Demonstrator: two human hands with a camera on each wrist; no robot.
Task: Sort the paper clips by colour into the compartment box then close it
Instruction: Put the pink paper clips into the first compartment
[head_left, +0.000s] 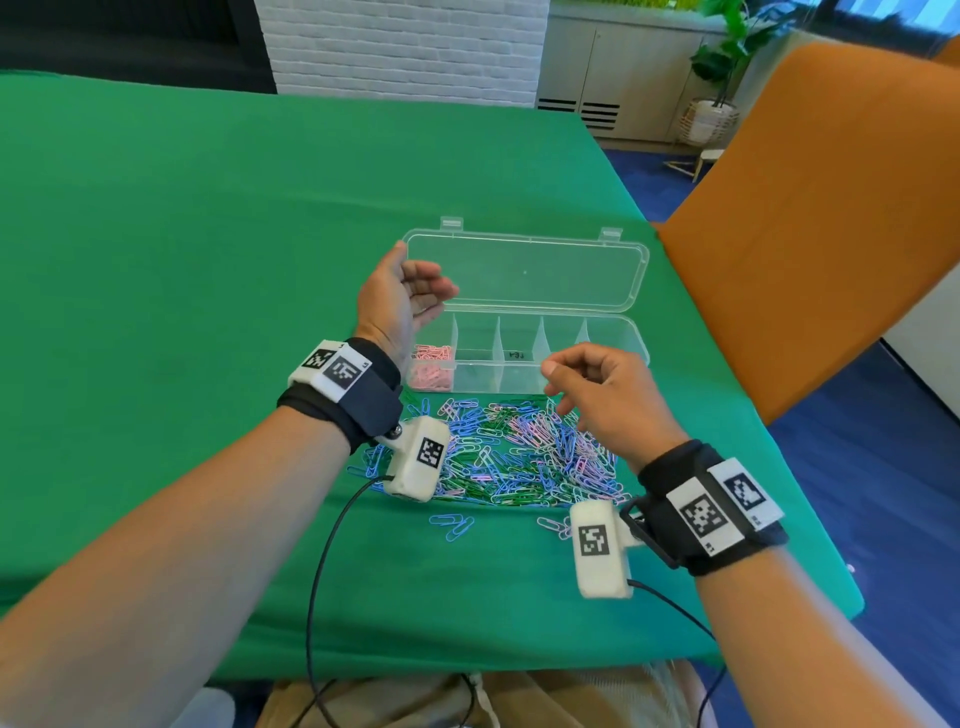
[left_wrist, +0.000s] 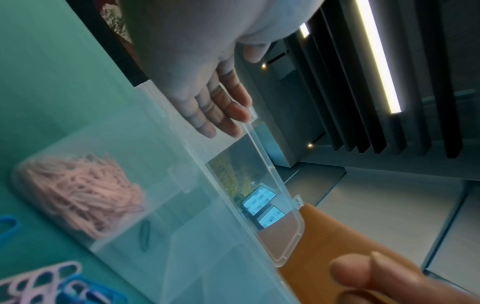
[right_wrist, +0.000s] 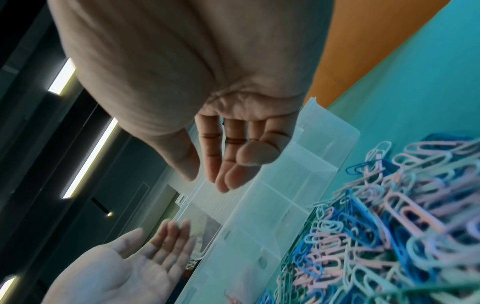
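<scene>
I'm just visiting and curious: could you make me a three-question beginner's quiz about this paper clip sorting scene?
1. True or false: the compartment box lid is closed.
2. Which colour fills the leftmost compartment? A blue, B pink, C green.
3. Fill in: the left hand hovers open and holds ____.

Key: 1 false, the lid lies open; 2 B, pink clips; 3 nothing.

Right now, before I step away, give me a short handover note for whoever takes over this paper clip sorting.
Left hand: open, empty, raised beside the lid's left end.
Right hand: loosely curled, holding nothing, above the pile.
Compartment box: on the green cloth, lid open.
Done: pink clips fill the leftmost compartment; one dark clip lies in the next.
Left: mixed pile of blue, green, white and pink clips in front of the box, plus strays; sort, then close.
</scene>
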